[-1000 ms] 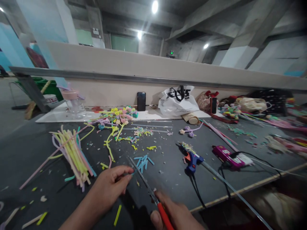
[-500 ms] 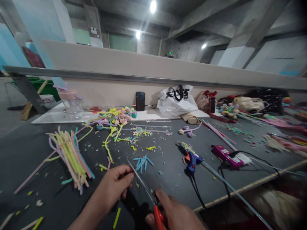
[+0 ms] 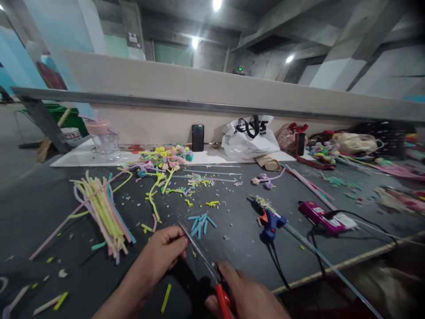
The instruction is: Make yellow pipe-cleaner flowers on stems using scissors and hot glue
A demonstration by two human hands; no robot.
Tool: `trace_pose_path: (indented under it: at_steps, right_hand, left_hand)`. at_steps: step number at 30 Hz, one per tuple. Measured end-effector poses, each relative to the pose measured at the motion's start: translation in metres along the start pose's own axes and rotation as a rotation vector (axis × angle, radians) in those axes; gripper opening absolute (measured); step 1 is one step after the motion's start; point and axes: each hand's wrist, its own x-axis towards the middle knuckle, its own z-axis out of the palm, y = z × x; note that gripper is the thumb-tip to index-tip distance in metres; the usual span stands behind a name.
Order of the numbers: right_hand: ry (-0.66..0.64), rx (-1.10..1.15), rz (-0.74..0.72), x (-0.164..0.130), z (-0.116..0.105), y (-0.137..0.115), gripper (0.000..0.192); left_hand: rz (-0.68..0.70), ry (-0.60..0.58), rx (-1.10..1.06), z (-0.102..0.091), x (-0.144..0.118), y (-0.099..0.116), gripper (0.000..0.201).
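My right hand point(image 3: 244, 290) grips scissors point(image 3: 222, 294) by their red handles, the long blades pointing up and left. The blades look nearly closed. Beside the blade tips, my left hand point(image 3: 166, 250) is closed in a pinch; whatever its fingers hold is hidden. Just beyond the blades lies a small pile of short blue stick pieces point(image 3: 201, 225). A yellow-green strip point(image 3: 166, 298) rests on the dark table below my left hand. Left of that hand is a loose bundle of pastel fuzzy sticks point(image 3: 102, 212).
A blue glue gun point(image 3: 272, 223) with a long clear stick and a purple corded device point(image 3: 320, 217) lie to the right. Trimmed bits, fuzzy flowers point(image 3: 171, 157), a phone point(image 3: 198, 138), a clear jug point(image 3: 105, 141) and a white bag point(image 3: 250, 138) are farther back.
The view has turned slightly, so the table items appear a little farther right. Both hands keep nearly the same pose, with the scissors still in my right hand.
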Motion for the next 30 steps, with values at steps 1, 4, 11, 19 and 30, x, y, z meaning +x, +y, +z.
trace_pose_path:
  at_steps: [1,4,11,19,30]
  right_hand:
    - [-0.006,-0.002,0.006,0.001,0.000,0.000,0.030]
    - [-0.016,-0.007,0.009,0.002,0.002,0.001,0.031]
    - [0.016,-0.029,-0.023,0.002,0.005,0.003,0.026]
    - [0.034,-0.110,-0.060,0.000,0.006,0.007,0.027]
    - [0.067,-0.108,-0.104,-0.002,0.009,0.007,0.028]
  left_hand:
    - [-0.005,-0.007,-0.004,0.000,0.000,0.000,0.020]
    - [-0.029,-0.025,-0.014,0.000,0.002,0.000,0.020]
    - [-0.051,-0.041,-0.090,0.001,-0.001,0.001,0.020]
    - [-0.110,-0.068,-0.250,0.001,-0.007,0.002,0.016]
    - [-0.181,-0.146,-0.462,0.003,-0.010,0.000,0.019]
